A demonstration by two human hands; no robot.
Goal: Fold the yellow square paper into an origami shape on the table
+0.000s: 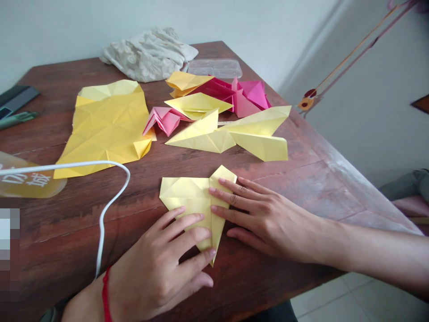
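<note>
A folded piece of yellow origami paper (191, 199) lies on the wooden table (288, 190), its pointed end toward me. My left hand (161, 264), with a red string around the wrist, presses its fingertips on the lower left of the fold. From the right, my right hand (264, 219) rests its fingertips on the fold's right flap. Beyond the hands lie a creased, opened yellow sheet (107, 125), pale yellow folded models (231, 134) and pink folded paper pieces (248, 98).
A white cable (102, 214) curves across the table's left side. A lace cloth (147, 56) and a clear plastic box (214, 68) sit at the far edge. A printed card (27, 179) and dark slim objects (16, 100) lie at left. The table's corner points right.
</note>
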